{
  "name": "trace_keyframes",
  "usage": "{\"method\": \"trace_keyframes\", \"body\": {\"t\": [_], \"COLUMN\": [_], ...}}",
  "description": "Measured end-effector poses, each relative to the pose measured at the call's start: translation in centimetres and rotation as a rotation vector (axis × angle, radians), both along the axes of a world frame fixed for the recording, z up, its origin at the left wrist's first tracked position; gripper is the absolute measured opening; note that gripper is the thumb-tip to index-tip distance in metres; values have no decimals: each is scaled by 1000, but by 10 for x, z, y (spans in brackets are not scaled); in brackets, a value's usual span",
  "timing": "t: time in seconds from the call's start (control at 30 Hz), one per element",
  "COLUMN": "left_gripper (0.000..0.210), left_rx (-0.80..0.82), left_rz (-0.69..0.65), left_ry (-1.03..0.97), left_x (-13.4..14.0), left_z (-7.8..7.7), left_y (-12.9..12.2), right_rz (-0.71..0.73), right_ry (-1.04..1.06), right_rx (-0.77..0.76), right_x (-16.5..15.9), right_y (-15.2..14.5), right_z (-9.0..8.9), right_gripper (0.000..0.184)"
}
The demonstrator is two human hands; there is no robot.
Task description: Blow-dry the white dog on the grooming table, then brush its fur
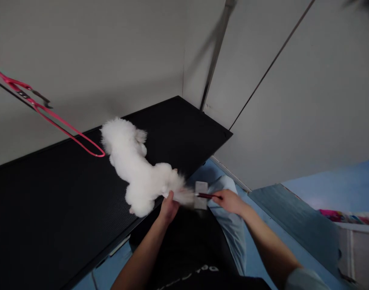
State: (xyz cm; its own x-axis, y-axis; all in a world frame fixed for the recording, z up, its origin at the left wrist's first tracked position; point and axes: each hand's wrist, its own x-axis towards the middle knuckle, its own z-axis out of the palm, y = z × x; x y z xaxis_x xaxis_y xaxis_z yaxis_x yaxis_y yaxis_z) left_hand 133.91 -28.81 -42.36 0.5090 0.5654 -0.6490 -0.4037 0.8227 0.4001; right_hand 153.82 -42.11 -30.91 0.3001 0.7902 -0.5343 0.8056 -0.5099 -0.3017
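A fluffy white dog (133, 165) is on a black grooming table (60, 205), its rear end at the near edge. My left hand (169, 208), thumb up, is closed round the base of the dog's tail (183, 194), whose long hair fans out to the right past the table edge. In my right hand (229, 200) is the dark red handle of a slicker brush (202, 196). The brush head is at the tips of the tail hair, over my lap. Motion blurs the hair there, so I cannot tell how deep the pins sit.
A pink grooming loop (81, 141) hangs at the left, close to the dog's far end. Grey walls (118, 48) stand behind the table. At the right, a grey-blue panel (299, 225) and a pale box (358, 245) with colourful packages stand over the blue floor.
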Motion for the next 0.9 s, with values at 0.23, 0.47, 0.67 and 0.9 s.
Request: {"method": "trace_keyframes", "body": {"t": [0.23, 0.47, 0.67, 0.9], "left_gripper": [38, 37, 34, 38], "left_rx": [-136, -10, -26, -1], "left_rz": [-191, -106, -208, -216], "left_ry": [51, -16, 84, 55], "left_x": [13, 16, 24, 23], "left_z": [14, 10, 4, 10], "left_y": [-5, -11, -16, -12], "right_rz": [-37, -184, -39, -257], "right_ry": [20, -122, 58, -258], "right_rx": [147, 35, 221, -53], "right_x": [-19, -1, -23, 10], "right_y": [-14, -32, -28, -61], "right_z": [10, 2, 2, -1], "right_gripper": [31, 37, 31, 34]}}
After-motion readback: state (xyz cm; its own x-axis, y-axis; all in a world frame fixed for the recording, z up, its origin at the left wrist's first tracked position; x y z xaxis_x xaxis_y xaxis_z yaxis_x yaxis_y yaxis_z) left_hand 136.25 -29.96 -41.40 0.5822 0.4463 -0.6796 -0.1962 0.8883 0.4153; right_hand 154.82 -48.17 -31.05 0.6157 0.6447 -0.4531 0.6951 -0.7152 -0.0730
